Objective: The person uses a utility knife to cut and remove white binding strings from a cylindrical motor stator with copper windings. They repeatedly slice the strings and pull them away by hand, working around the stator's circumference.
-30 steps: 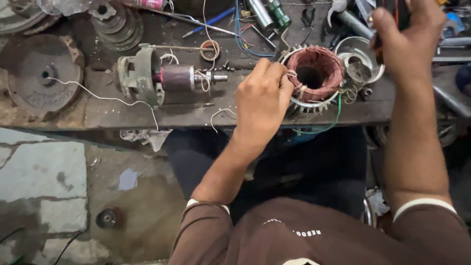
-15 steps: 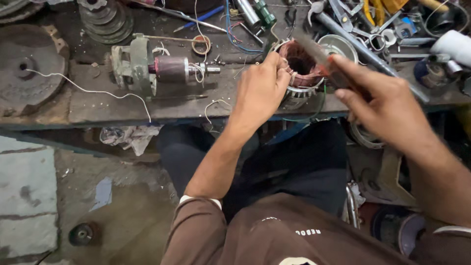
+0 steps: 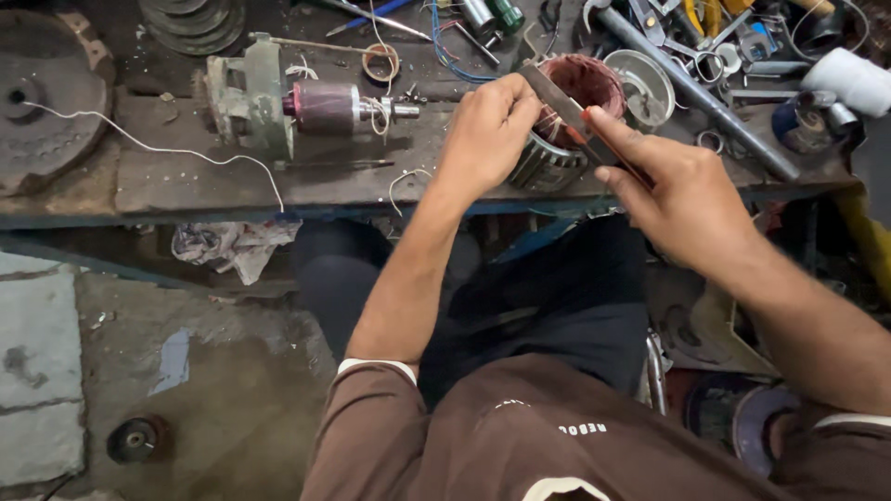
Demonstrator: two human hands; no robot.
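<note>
A dark, grimy workbench point(image 3: 186, 186) is stretching across the top of the view, seen from above by a seated person in a brown shirt. At its left end a large rusty metal disc point(image 3: 37, 93) is lying flat, with a thin white wire point(image 3: 186, 153) trailing from it across the bench. Just right of that, a motor rotor with its green end housing point(image 3: 278, 102) is lying on its side. At the bench's front edge, near the middle, a round motor stator point(image 3: 575, 121) with reddish copper windings is sitting tilted. A long grey metal pipe point(image 3: 705, 102) is lying diagonally among cluttered tools at the right.

The left hand point(image 3: 487, 130) is curling closed around the stator's left rim, steadying it. The right hand point(image 3: 682, 199) is gripping a flat, narrow dark tool point(image 3: 566, 102) between thumb and fingers, with its far end resting over the stator's opening. A small ring of tape point(image 3: 379, 63) is lying behind the rotor shaft.
</note>
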